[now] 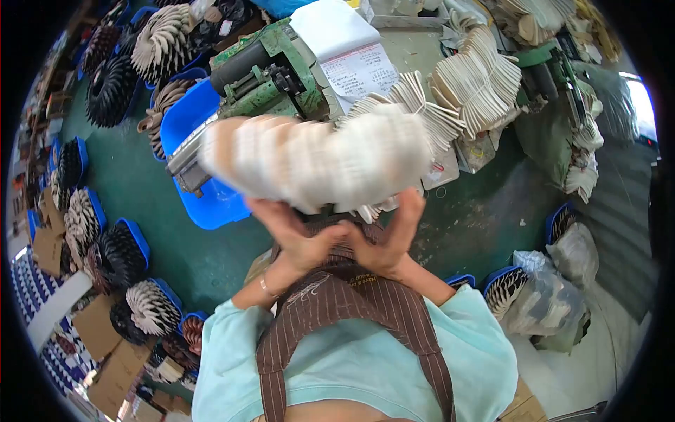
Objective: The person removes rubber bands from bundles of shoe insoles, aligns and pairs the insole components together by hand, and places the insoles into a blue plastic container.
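A blue basin [186, 112] sat at the left end of the green machine [285, 42]. Nearer the person than the machine, 1 motion-blurred pale bundle [316, 158] hung above the left hand [302, 246] and right hand [383, 246]. Their fingers were spread at its lower edge; whether the 2 hands gripped it could not be told. Right of the machine, layered white stacks [474, 81] rested on the desk [415, 53].

Left hand [299, 243] and right hand [385, 246] with thumbs close together at the near edge of a motion-blurred pale bundle [316, 162], green machine [242, 77] beyond, blue tub [184, 116] beside it, handwritten paper [360, 69] near stacked pale pieces [477, 81]
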Demonstrator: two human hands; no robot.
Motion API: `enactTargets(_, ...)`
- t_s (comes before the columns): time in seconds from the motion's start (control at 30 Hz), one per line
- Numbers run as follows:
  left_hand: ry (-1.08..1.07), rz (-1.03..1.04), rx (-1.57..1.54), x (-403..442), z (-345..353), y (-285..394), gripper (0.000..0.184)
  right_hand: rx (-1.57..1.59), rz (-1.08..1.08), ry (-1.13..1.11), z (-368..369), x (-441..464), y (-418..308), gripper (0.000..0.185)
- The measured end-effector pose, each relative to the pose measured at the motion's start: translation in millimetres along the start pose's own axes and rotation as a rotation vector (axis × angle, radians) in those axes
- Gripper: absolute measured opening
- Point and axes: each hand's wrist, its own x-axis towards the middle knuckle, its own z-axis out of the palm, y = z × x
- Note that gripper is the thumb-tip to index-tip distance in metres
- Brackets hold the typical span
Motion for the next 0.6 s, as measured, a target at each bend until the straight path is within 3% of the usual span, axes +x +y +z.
enactTargets(0.07, 0.011, -0.174, 0.08, -7.2, -59.9, -10.8, 0.117, 0.215, -0.145, 0.01, 34.9, 0.8, -11.6, 0.064)
enactTargets(0.13, -0.103, -0.177, 0.149, -3.0, -119.5, -14.1, 0.107, 0.271, -0.141, -0.104, 59.4, 4.7, -44.2, 0.051)
enactTargets(0.27, 0.03, -0.136, 0.009, 5.9, -165.4, 10.9, 0.093, 0.301, -0.238, -0.282, 109.4, 5.0, -83.2, 0.049)
enactTargets(0.33, 0.129, -0.319, 0.139, 2.8, -185.9, 15.7, 0.095, 0.381, -0.252, -0.289, 133.0, -2.3, -105.1, 0.049)
enactTargets(0.4, 0.175, -0.357, 0.112, 0.8, -215.1, 10.9, 0.098, 0.378, -0.303, -0.309, 150.4, -5.3, -121.2, 0.051)
enactTargets(0.53, 0.121, -0.323, -0.036, -3.2, -275.3, -15.3, 0.098, 0.583, 0.301, -0.339, 184.1, -16.1, -144.5, 0.079)
enactTargets(0.6, 0.067, -0.308, -0.131, -4.2, -291.2, -30.7, 0.098, 0.427, 0.243, -0.469, 191.3, -10.8, -149.3, 0.091)
